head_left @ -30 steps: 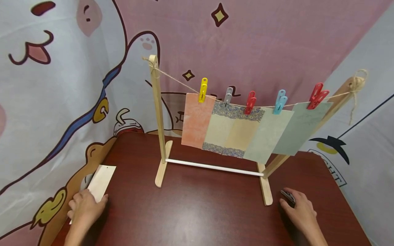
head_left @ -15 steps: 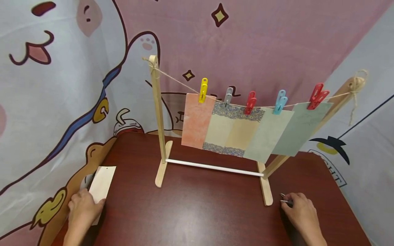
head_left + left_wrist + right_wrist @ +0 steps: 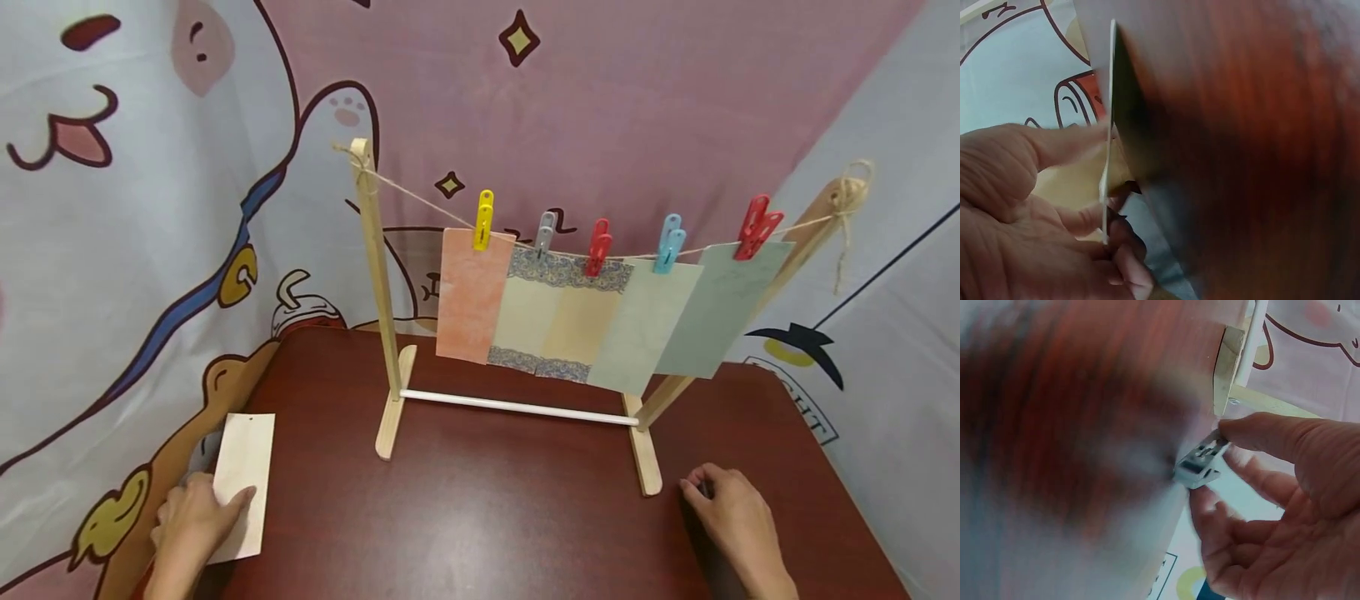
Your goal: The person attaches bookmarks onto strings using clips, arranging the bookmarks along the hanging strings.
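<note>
My left hand (image 3: 193, 521) pinches a cream paper card (image 3: 243, 454) at the table's left edge, thumb on its face and fingers behind. A small hole shows at the card's top. The left wrist view catches the card (image 3: 1110, 87) edge-on, tilted up from the tabletop. At the right, my right hand (image 3: 738, 517) pinches a grey plastic clothespin (image 3: 1200, 461) between thumb and fingertips, close over the table; in the head view the fingers mostly hide it.
A wooden stand (image 3: 375, 275) with a white crossbar (image 3: 517, 407) and a twine line (image 3: 420, 200) stands mid-table. Yellow (image 3: 483, 221), grey (image 3: 545, 236), red and blue clothespins hold several paper cards on it, including a pink card (image 3: 474, 300). A patterned cloth (image 3: 600, 100) hangs behind.
My left hand has drawn the card up, so more of its face shows. My right hand has taken up the grey clothespin from the table and turned it. The head view has shifted slightly.
</note>
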### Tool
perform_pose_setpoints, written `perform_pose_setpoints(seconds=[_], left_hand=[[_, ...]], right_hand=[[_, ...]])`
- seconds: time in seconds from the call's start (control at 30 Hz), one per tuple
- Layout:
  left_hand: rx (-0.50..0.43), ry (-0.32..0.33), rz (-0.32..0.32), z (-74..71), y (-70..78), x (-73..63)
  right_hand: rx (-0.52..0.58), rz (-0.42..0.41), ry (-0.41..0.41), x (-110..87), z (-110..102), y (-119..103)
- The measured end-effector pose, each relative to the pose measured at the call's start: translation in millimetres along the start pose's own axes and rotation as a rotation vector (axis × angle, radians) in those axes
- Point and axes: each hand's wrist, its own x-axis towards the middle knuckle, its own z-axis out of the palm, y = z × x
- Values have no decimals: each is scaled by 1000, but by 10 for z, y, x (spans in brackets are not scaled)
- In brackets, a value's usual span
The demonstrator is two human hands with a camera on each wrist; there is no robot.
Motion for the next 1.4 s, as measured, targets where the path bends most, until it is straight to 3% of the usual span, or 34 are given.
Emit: perform_pose_setpoints(seconds=[0.23,0.47,0.57,0.8,1.0,1.13,1.4], left_hand=[[-99,28,27,-61,-24,8],[-233,188,5,-60,3,-26],[-319,217,-33,-66,37,-34],[-532,187,-84,-45,148,-65],[-602,125,-119,-83,228,-19],[-640,138,-134,-92,292,7],[-687,156,-105,-94,429,-38]], right_hand=[[55,46,85,-14,-10,-71],[109,42,122,-47,-15,-134],[148,31,147,-75,-9,-153],[166,-46,268,-106,-15,-164],[193,-30,231,-104,-71,-207],[201,-30,243,-98,-93,-226],[237,-97,402,-118,-85,-314]])
